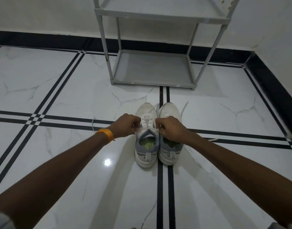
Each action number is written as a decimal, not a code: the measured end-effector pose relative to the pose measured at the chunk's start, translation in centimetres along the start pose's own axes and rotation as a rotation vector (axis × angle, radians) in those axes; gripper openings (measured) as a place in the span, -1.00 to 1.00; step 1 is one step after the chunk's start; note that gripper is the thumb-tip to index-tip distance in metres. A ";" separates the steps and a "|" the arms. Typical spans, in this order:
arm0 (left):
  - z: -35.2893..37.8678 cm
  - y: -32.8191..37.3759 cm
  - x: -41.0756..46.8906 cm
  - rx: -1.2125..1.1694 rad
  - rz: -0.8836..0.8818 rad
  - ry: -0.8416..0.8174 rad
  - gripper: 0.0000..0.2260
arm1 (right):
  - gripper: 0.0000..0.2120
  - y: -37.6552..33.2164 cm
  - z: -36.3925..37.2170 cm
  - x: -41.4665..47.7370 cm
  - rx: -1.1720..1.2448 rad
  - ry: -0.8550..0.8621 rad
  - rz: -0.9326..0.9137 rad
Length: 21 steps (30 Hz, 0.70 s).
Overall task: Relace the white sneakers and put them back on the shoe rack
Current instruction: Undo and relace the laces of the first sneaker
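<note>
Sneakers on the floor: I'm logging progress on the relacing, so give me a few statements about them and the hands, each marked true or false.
1. Both sneakers stand on the tiled floor, side by side. True.
2. The left hand and right hand pull lace ends at the left sneaker. True.
3. The right sneaker already sits on the shoe rack. False: it is on the floor, in front of the rack.
4. The rack's bottom shelf holds another pair. False: it is bare.
5. An orange band circles the left wrist. True.
</note>
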<state>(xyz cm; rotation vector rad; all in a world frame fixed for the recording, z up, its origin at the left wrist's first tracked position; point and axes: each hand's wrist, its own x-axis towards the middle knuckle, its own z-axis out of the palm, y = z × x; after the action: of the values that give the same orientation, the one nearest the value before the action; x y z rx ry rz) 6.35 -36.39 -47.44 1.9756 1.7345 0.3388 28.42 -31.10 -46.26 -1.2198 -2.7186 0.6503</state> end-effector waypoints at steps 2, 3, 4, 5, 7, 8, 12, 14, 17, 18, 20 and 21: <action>0.3 -0.1 0.0 0.018 -0.021 -0.001 -0.93 | -0.91 -0.2 0.2 0.4 -0.080 -0.050 0.028; 0.4 -0.2 0.1 0.018 -0.034 -0.002 -0.93 | -0.94 -0.3 0.2 0.6 -0.095 -0.072 0.055; 0.4 -0.2 0.0 0.011 -0.047 -0.005 -0.92 | -0.92 -0.5 0.0 0.7 -0.086 -0.100 0.091; 0.4 -0.2 0.1 0.003 -0.057 -0.011 -0.92 | -0.89 -0.5 -0.4 0.8 -0.041 -0.138 0.123; 0.6 -0.1 0.1 -0.001 -0.065 -0.015 -0.93 | -0.88 -0.9 -1.8 1.0 0.209 -0.218 0.154; 0.9 -0.1 0.1 -0.005 -0.071 -0.011 -0.93 | -0.86 -1.2 -2.4 0.9 0.385 -0.243 0.168; 1.5 0.1 0.0 -0.063 -0.111 0.014 -0.92 | -0.85 -1.8 -1.8 0.9 0.942 -0.154 0.258; 1.6 0.1 0.0 -0.082 -0.120 0.019 -0.94 | -0.87 -2.1 -0.2 0.8 1.107 -0.108 0.277; 1.6 0.2 -0.1 -0.105 -0.110 0.033 -0.89 | -0.83 -2.5 0.8 1.1 1.188 -0.036 0.302; 1.7 0.1 -0.2 -0.114 -0.107 0.043 -0.88 | -0.80 -2.5 0.9 1.4 1.203 -0.023 0.315; 1.9 0.0 -0.4 -0.134 -0.111 0.058 -0.87 | -0.79 -2.6 1.0 1.8 1.205 -0.006 0.345; 2.0 -0.1 -0.5 -0.151 -0.120 0.062 -0.87 | -0.80 -2.6 1.0 2.0 1.185 0.004 0.361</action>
<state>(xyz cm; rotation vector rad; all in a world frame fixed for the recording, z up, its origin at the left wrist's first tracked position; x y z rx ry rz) 7.17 -37.26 -49.12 1.7642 1.8007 0.4788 25.01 -31.53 -46.24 -1.2443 -1.4867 1.8623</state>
